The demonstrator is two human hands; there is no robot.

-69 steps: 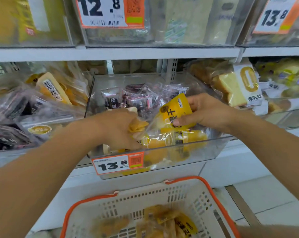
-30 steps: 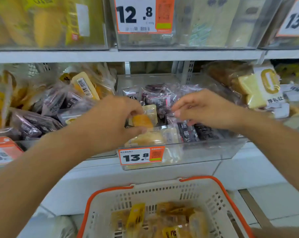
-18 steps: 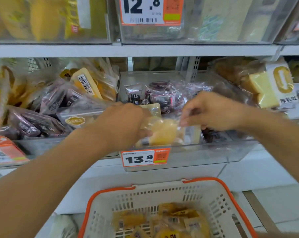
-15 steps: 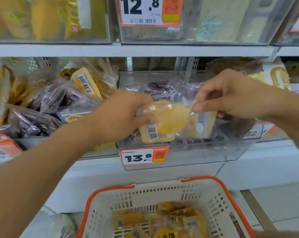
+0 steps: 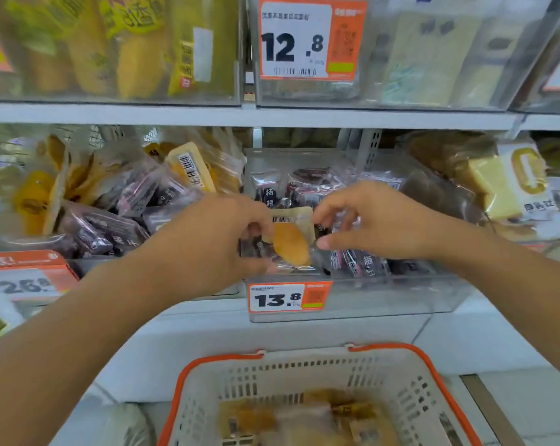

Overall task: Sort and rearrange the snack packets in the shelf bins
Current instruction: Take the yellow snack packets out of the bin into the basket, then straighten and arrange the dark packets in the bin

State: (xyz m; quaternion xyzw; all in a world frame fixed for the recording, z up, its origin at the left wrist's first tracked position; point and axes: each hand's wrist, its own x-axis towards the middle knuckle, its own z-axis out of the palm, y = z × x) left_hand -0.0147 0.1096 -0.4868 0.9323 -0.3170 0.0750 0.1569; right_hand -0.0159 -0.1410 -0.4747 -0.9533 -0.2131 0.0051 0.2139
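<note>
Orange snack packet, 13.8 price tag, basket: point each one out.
orange snack packet point(image 5: 290, 243), head view, on the orange piece inside the clear wrap.
13.8 price tag point(image 5: 277, 299), head view, on the printed digits.
basket point(image 5: 415, 350), head view, on the orange rim at the right corner.

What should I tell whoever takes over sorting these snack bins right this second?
Left hand: grips a clear packet with an orange snack over the 13.8 bin.
Right hand: fingers curled at the packet's right edge; contact unclear.
That bin holds mostly dark purple packets. Yellow packets already lie in the orange-rimmed basket below.
Left: probably drop this packet in the basket. The left-hand bin mixes yellow and purple packets.
</note>
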